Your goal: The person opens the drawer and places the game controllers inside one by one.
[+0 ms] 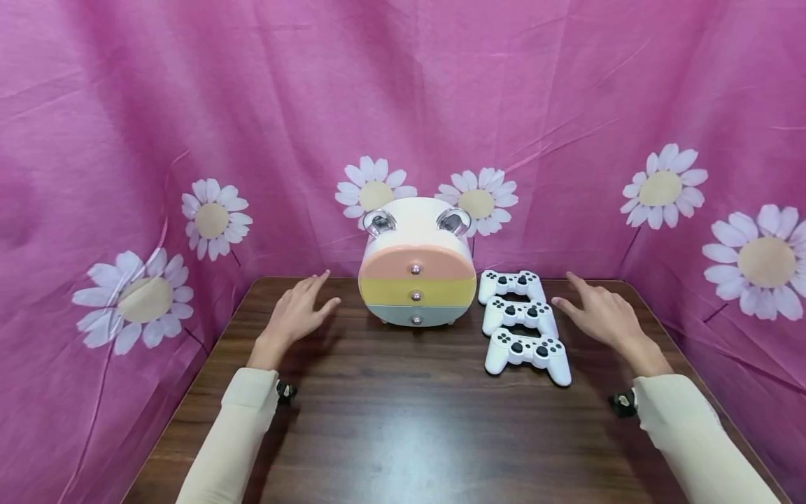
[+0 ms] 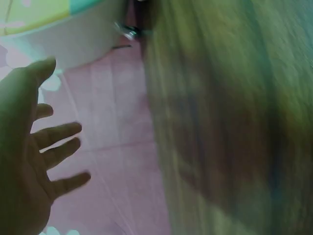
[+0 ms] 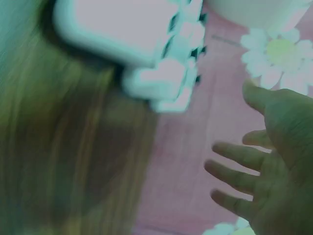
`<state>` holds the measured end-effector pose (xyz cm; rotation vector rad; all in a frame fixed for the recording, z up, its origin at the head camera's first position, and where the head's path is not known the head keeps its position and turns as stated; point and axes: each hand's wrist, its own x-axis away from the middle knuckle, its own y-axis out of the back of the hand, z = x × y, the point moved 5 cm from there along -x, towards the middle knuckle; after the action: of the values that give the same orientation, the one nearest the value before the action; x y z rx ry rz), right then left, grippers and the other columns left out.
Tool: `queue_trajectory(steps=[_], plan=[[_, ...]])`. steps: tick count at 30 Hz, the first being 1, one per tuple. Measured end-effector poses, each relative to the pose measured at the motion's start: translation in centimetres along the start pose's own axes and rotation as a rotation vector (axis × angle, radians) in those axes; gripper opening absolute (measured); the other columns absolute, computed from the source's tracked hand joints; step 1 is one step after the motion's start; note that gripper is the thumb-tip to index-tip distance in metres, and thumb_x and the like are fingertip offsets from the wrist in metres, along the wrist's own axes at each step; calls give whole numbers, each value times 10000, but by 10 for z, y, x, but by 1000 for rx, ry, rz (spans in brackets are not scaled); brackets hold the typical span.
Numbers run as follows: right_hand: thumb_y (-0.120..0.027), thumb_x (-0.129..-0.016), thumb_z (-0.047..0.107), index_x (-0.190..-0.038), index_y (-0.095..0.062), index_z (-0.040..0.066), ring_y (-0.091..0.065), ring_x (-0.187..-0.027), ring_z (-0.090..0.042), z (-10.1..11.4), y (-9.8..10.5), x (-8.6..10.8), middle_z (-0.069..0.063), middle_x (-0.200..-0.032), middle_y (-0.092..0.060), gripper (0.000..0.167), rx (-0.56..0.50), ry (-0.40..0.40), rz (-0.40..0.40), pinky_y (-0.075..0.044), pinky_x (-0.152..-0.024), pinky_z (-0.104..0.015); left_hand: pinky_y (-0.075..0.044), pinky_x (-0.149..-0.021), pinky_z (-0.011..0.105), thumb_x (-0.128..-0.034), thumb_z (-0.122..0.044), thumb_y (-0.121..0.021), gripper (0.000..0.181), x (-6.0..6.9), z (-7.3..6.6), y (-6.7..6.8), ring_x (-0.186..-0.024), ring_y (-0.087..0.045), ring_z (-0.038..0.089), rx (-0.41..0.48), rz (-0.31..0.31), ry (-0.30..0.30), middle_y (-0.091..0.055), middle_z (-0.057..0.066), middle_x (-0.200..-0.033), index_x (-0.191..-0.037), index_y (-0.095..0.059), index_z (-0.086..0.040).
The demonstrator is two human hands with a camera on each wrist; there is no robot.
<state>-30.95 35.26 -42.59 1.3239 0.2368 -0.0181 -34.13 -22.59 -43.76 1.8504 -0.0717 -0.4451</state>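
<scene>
In the head view a small rounded drawer box (image 1: pixel 417 287) with orange, yellow and pale green drawers stands at the back middle of the table. Each drawer has a round silver knob, and all three look closed. To its right, three white game controllers (image 1: pixel 527 353) lie in a column from back to front. My left hand (image 1: pixel 296 311) is left of the box, fingers spread and holding nothing. Right of the controllers is my right hand (image 1: pixel 601 315), its fingers extended and apart from them. Both wrist views show the left palm (image 2: pixel 29 147) and right palm (image 3: pixel 283 161) bare.
The brown wooden table (image 1: pixel 403 420) reaches to a pink cloth (image 1: pixel 403 105) with white daisies, which hangs behind and along both sides. Two silver-rimmed round eyes (image 1: pixel 380 222) stick out from the top of the box.
</scene>
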Motion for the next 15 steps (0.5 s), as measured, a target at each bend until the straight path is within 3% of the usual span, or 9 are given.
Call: queue_trajectory(steps=[3, 5, 7, 11, 15], plan=[[-603, -1071, 479, -1462, -577, 46, -698, -1024, -558, 22, 13, 0, -301, -1207, -740, 583, -35, 15, -65, -565, -698, -669, -608, -944, 583, -1063, -380, -637, 499, -3, -12, 10, -1173, -698, 363, 35, -79, -38, -726, 169, -1298, -1477, -607, -105], [-650, -1056, 389, -1311, -673, 70, -739, -921, -475, 40, 22, 0, -208, -1076, -795, 409, -65, 38, -114, -570, -632, -605, -622, -770, 508, -1055, -289, -653, 310, -4, -22, 17, -927, -724, 283, 76, -132, -66, -757, 96, -1068, -1292, -697, -93], [-681, -1034, 306, -1157, -731, 105, -749, -793, -366, 60, 30, 2, -110, -936, -811, 242, -88, 71, -168, -554, -571, -524, -565, -630, 428, -1040, -223, -668, 151, -6, -32, 24, -730, -652, 203, 116, -186, -92, -706, 24, -878, -1122, -718, -107], [-697, -1002, 218, -971, -766, 155, -661, -615, -189, 102, 40, 4, -10, -794, -782, 98, -119, 151, -258, -486, -491, -386, -482, -583, 342, -1029, -157, -684, 59, -9, -47, 36, -642, -567, 151, 191, -291, -135, -651, -3, -767, -989, -709, -121], [-711, -990, 197, -936, -771, 174, -620, -589, -133, 142, 44, 6, 33, -763, -768, 85, -166, 222, -315, -475, -502, -359, -529, -637, 348, -1032, -147, -692, 61, -17, -59, 45, -697, -605, 167, 310, -356, -146, -679, 30, -796, -1005, -727, -105]])
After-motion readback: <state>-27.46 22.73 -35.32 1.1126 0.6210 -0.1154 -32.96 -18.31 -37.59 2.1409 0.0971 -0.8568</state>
